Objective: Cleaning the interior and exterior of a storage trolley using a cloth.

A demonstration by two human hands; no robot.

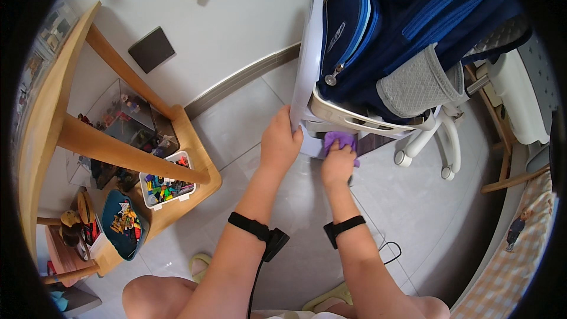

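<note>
My left hand (pixel 281 141) grips the pale upright side panel (pixel 306 62) of a wheeled storage cart near its lower end. With my right hand (pixel 339 164) I hold a purple cloth (pixel 340 141) against the cart's low shelf, under a white basket (pixel 367 118). Part of the cloth is hidden behind my fingers. A dark blue backpack (pixel 359 31) with a grey mesh side pocket (pixel 416 84) sits in that basket, above my right hand.
At left, a wooden shelf unit (pixel 177 195) carries a white bin of toy bricks (pixel 155 204), a teal tub (pixel 115 248) and a clear display case (pixel 119 124). White chair casters (pixel 403 158) stand at right. A checked fabric edge (pixel 518 257) curves along the far right.
</note>
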